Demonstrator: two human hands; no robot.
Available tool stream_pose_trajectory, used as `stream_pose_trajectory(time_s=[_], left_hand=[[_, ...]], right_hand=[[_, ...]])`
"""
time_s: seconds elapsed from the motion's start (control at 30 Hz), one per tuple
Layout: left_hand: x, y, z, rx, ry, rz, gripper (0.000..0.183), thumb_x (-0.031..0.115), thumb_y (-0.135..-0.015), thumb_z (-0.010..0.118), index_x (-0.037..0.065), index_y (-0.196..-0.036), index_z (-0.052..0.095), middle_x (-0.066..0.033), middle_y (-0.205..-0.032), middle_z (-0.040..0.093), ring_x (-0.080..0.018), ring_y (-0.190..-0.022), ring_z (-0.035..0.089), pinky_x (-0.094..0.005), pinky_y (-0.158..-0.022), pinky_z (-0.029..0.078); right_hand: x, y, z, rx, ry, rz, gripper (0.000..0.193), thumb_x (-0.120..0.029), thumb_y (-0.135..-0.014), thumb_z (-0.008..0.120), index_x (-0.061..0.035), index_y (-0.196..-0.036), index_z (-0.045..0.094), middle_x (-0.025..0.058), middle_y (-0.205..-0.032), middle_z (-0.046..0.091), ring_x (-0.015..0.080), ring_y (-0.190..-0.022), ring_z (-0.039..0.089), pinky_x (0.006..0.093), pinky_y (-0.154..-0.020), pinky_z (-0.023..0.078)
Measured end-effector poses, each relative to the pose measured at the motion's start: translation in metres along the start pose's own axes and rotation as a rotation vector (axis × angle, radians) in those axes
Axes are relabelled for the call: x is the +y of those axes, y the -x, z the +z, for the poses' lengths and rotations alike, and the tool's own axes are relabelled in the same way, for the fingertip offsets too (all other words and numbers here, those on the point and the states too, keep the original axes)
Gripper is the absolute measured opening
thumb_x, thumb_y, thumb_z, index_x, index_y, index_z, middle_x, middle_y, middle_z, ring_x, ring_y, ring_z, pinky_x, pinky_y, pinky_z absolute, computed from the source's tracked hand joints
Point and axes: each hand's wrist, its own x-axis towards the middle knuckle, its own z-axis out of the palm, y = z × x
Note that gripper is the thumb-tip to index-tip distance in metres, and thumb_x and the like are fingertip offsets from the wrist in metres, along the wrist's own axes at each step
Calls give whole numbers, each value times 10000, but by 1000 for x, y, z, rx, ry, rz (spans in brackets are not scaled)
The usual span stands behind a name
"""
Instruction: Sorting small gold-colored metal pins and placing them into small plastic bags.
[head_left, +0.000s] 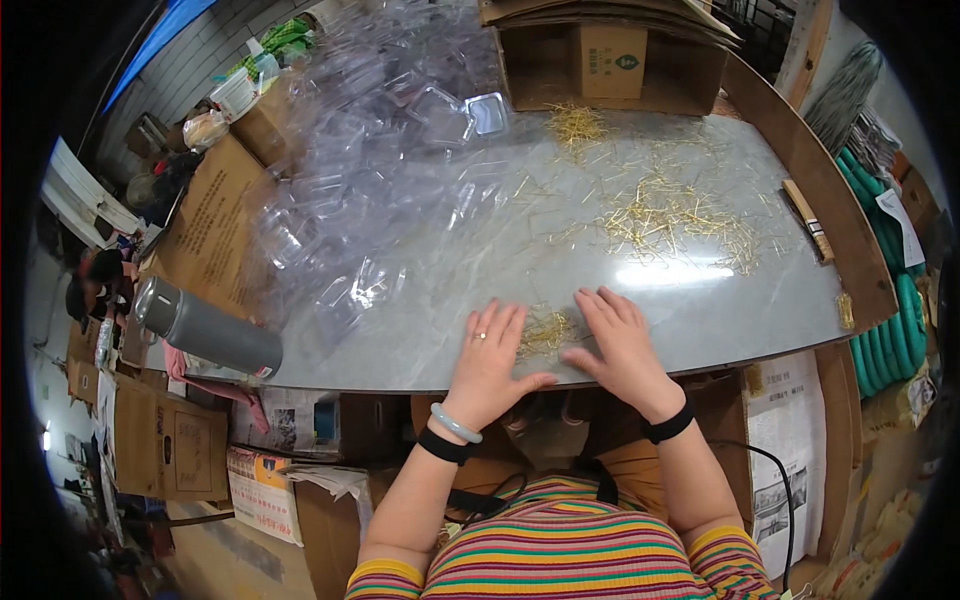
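Observation:
Between my two hands, near the table's front edge, lies a small heap of thin gold wire pieces (546, 331). My left hand (492, 352) rests on the table at the heap's left side, fingers stretched out and thumb toward the middle. On the other side my right hand (618, 340) lies flat with its fingers extended. Neither hand grips anything. Farther back and to the right spreads a larger scatter of the same gold wires (680, 222). Another clump of gold wires (577, 128) sits before the cardboard box.
Clear plastic trays (370, 170) pile up over the table's left side. A grey bottle (215, 328) stands at the left edge. An open cardboard box (545, 70) is at the back. A wooden-handled tool (808, 221) lies along the brown right-hand border (850, 190) of the grey table (440, 290).

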Motion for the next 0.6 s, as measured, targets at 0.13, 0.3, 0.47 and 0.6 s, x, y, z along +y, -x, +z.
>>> stream_pose_trajectory(time_s=[0.13, 0.3, 0.47, 0.6], left_hand=[[-12, 2, 8, -65, 62, 54, 771, 309, -835, 779, -9, -1442, 425, -215, -1458, 456, -414, -1389, 389, -533, -1164, 301], [-14, -5, 2, -77, 247, -6, 734, 239, -855, 755, 19, -1464, 409, -222, -1473, 449, -399, -1405, 380, -519, -1161, 311], [-26, -2, 9, -30, 126, 87, 704, 221, -877, 722, 39, -1477, 402, -201, -1471, 462, -386, -1408, 383, -491, -1170, 306], [-29, 1, 8, -57, 74, 109, 652, 257, -891, 712, 39, -1447, 449, -195, -1442, 500, -379, -1386, 418, -475, -1170, 314]], right_hand=[[-7, -10, 3, -137, -24, -73, 715, -262, -878, 725, -39, -1471, 395, 160, -1445, 514, 368, -1413, 389, 558, -1172, 241], [8, -17, 11, -186, -238, -224, 628, -217, -898, 705, -70, -1453, 448, 161, -1398, 550, 356, -1352, 461, 523, -1163, 275], [5, -6, 4, -56, -569, 5, 447, -141, -942, 661, -67, -1370, 553, 160, -1338, 592, 331, -1262, 542, 407, -1075, 418], [44, 12, -3, 288, -139, 92, 344, -167, -968, 628, -49, -1290, 595, 178, -1296, 606, 365, -1186, 571, 417, -1018, 467]])
